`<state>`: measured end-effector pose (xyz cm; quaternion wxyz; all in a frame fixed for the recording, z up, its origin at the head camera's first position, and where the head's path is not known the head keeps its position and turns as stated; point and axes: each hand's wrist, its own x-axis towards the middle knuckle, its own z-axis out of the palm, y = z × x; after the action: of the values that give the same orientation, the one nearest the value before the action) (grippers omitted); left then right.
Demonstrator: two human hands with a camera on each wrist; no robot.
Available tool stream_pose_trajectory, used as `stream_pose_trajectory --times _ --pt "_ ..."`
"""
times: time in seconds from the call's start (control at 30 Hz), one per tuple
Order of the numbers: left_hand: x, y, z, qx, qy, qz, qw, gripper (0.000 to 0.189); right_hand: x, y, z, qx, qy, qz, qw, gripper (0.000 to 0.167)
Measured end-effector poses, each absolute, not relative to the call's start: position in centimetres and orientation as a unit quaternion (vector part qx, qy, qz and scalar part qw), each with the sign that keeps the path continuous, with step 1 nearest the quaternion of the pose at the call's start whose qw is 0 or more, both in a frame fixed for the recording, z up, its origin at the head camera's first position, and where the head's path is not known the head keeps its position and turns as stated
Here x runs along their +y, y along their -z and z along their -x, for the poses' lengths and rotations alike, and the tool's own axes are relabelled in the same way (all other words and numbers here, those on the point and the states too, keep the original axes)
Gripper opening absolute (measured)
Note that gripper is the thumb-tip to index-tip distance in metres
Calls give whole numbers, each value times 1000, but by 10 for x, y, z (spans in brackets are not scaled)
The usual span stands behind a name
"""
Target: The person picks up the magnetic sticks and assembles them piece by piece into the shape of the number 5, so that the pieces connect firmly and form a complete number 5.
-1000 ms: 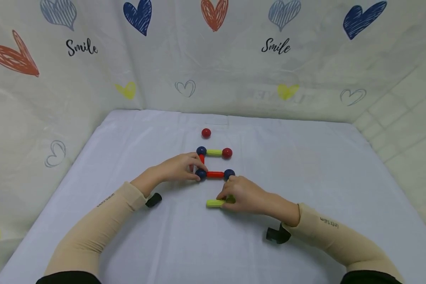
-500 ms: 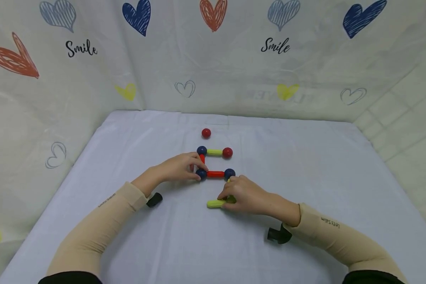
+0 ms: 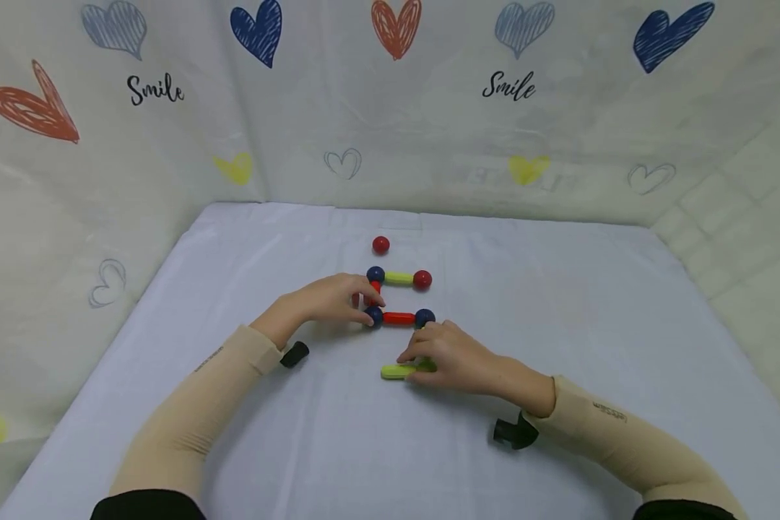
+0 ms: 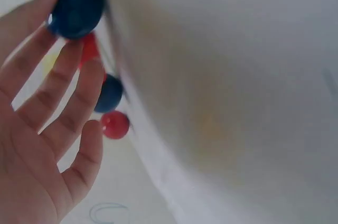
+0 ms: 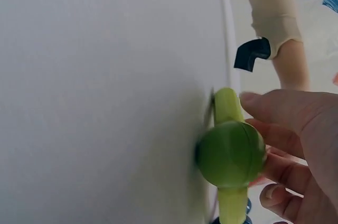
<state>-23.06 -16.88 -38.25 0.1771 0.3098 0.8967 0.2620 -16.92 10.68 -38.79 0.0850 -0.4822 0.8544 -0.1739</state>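
Observation:
Toy balls and rods lie joined on the white tabletop. With thumb and finger, my left hand (image 3: 331,297) grips the near-left blue ball (image 4: 82,10). From it, one red rod (image 3: 399,318) leads right to another blue ball (image 3: 425,317). A second red rod leads back to a third blue ball (image 3: 375,274), from which a yellow-green rod (image 3: 399,278) reaches a red ball (image 3: 422,280). My right hand (image 3: 458,359) holds a green ball (image 5: 231,154), its thumb by a yellow-green rod (image 5: 227,102). A second rod extends from the ball's other side. My fingers partly hide the ball in the head view.
A loose red ball (image 3: 380,245) lies behind the joined pieces. White cloth covers the table (image 3: 559,289), and a backdrop with printed hearts (image 3: 396,29) hangs behind. Black wrist mounts (image 3: 295,354) stick out under both beige sleeves.
My left hand has risen slightly, and its fingers have loosened a little at the blue ball. My right hand stays almost still with the green ball; the whole view shifts slightly.

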Motion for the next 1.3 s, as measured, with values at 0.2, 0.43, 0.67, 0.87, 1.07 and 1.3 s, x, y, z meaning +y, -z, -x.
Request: stream_pose_trajectory --times 0.2,0.43,0.67,0.87,1.07,1.3 --pt "-165 369 252 898 -300 -274 169 35 123 383 172 861 174 472 73 32" --pt "-167 367 288 921 -326 -179 113 34 136 383 177 859 181 456 146 38" --pt "-166 373 318 934 -332 -82 101 43 133 390 178 829 205 490 175 39" --pt "-161 374 331 921 -366 -23 130 47 133 390 181 820 222 494 183 39" --pt "-154 374 337 918 -353 -29 180 46 136 387 183 815 230 499 183 39" --pt "-146 380 337 917 -344 -50 198 42 142 387 180 817 251 473 216 40"
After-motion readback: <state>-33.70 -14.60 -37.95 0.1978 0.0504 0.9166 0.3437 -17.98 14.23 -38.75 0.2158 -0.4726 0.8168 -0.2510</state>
